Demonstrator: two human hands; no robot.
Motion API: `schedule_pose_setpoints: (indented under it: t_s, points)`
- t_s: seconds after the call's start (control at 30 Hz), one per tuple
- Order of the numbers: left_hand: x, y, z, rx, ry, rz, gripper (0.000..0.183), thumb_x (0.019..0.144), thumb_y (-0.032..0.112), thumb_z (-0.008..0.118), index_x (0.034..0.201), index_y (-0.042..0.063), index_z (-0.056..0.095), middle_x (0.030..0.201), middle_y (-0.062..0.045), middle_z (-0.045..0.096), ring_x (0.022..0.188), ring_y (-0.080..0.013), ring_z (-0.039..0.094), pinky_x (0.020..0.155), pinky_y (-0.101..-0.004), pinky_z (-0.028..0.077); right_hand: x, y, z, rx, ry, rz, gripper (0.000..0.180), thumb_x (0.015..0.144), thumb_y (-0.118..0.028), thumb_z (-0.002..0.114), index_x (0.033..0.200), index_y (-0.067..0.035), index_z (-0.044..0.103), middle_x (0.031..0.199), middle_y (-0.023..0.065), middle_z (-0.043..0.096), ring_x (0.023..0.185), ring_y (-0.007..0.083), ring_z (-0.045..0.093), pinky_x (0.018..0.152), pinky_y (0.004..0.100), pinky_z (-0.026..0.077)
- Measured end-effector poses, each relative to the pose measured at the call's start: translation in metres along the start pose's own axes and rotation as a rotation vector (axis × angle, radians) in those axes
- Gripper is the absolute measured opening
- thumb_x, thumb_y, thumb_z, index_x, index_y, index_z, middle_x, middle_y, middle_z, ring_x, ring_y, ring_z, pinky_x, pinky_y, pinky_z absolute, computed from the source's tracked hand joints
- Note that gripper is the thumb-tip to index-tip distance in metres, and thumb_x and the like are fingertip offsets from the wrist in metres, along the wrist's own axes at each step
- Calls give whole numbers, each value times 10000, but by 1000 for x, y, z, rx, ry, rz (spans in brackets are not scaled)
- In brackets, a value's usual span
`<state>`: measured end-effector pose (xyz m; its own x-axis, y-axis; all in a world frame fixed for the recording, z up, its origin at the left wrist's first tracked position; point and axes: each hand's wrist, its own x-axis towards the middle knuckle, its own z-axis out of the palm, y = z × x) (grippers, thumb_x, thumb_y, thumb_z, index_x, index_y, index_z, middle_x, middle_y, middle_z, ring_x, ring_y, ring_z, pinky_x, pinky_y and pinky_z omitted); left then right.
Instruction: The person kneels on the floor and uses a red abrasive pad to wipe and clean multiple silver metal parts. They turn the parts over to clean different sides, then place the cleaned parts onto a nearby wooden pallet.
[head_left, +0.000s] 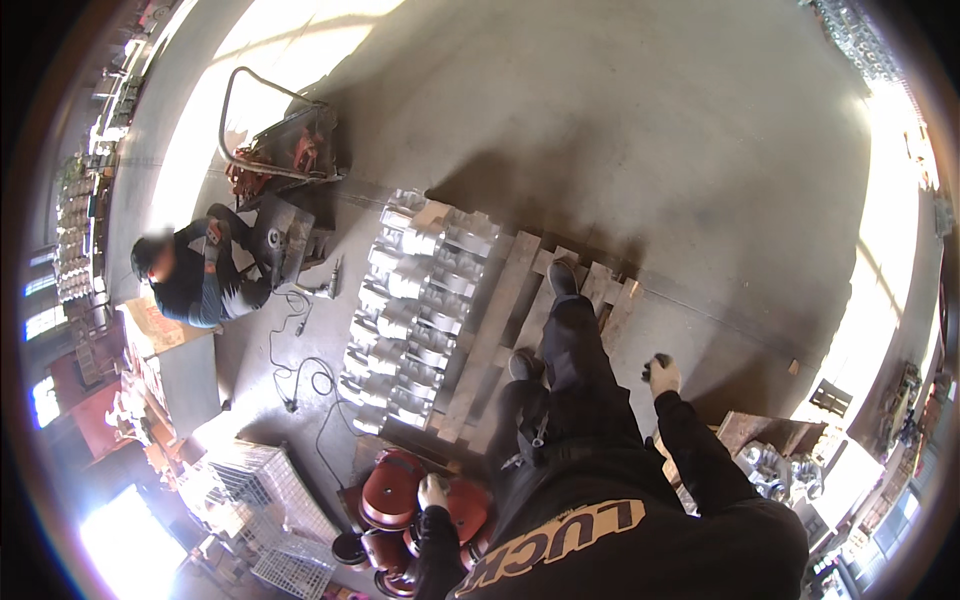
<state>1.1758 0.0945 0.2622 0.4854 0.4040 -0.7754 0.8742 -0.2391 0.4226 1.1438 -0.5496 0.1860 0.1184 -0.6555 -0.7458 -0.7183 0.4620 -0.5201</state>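
My left hand (433, 492), in a pale glove, is low in the view over several red round metal parts (393, 484). Whether it touches them cannot be told. My right hand (663, 375) hangs out over the concrete floor, its dark-tipped fingers loosely curled, with nothing visible in it. Both of my feet are on a wooden pallet (487, 315) with bare slats. Rows of shiny metal castings (420, 300) stand along the pallet's left side.
A seated person (199, 270) is at the left by a metal block (285, 232). A power tool (330, 281) and its cable (279, 367) lie on the floor. Behind stands a tubular-handled cart (292, 142). A wire-mesh crate (259, 495) is lower left; a bin of metal parts (772, 461) is right.
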Motion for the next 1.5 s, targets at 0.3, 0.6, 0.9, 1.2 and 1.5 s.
schedule_pose_setpoints:
  t_s: [0.3, 0.6, 0.9, 1.2, 1.5]
  points:
    - [-38, 155, 140, 137, -166, 63, 356, 1060, 271, 613, 1233, -36, 658, 1048, -119, 733, 938, -181, 704, 821, -334, 583, 83, -127, 103, 237, -214, -26, 267, 1029, -158, 653, 1256, -25, 607, 901, 107, 714, 682, 187, 698, 632, 346, 603]
    - [62, 333, 218, 457, -259, 529, 276, 1030, 239, 598, 1198, 47, 704, 1067, -164, 742, 1000, -306, 716, 878, -398, 547, 69, -171, 239, 112, -446, 162, 211, 1030, -135, 641, 1198, -9, 625, 944, 79, 707, 777, 169, 689, 695, 333, 599]
    - [330, 452, 333, 653, 188, 921, 361, 970, 335, 673, 1214, 70, 699, 1121, -208, 703, 1034, -400, 683, 912, -481, 534, 176, -116, 479, 254, -409, 258, 484, 994, -321, 710, 1374, -59, 562, 1268, 70, 653, 1128, 185, 631, 991, 377, 541]
    - [519, 469, 403, 755, 156, 629, 696, 959, 617, 633, 1174, -39, 722, 1126, -280, 729, 1033, -391, 719, 918, -483, 542, 299, 2, 639, 513, -546, 543, 906, 901, -643, 738, 1550, -106, 405, 1452, 77, 582, 1193, 273, 641, 897, 429, 558]
    - [547, 461, 404, 904, 117, 558, 766, 925, 682, 620, 932, -68, 779, 839, -282, 741, 840, -404, 749, 821, -476, 566, 308, 13, 689, 408, -88, 460, 507, 1015, -518, 657, 1250, -69, 650, 1152, 70, 729, 948, 226, 671, 742, 413, 554]
